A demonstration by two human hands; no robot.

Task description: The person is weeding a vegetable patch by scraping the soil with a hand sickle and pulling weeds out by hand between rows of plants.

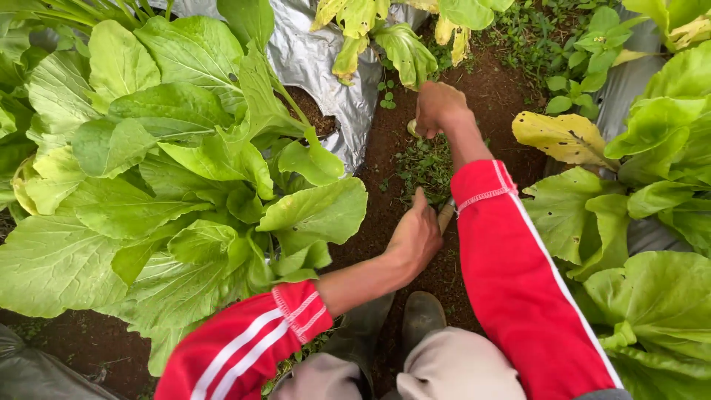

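Red sleeves (518,281) w/ white stripes & stitched cuffs, beige trousers (452,367), dark rubber boots (422,315).

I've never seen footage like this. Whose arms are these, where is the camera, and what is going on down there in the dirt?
There is no machine here: the camera sits on a person's head and looks down, so the red sleeves with white stripes are that person's own arms. Below are their knees and a dark boot. They crouch on a strip of reddish soil between leafy green plants growing through silver plastic sheeting. The left hand grips what seems a tool's wooden handle; its working end is hidden. The right hand is closed around something small above a patch of small weeds.
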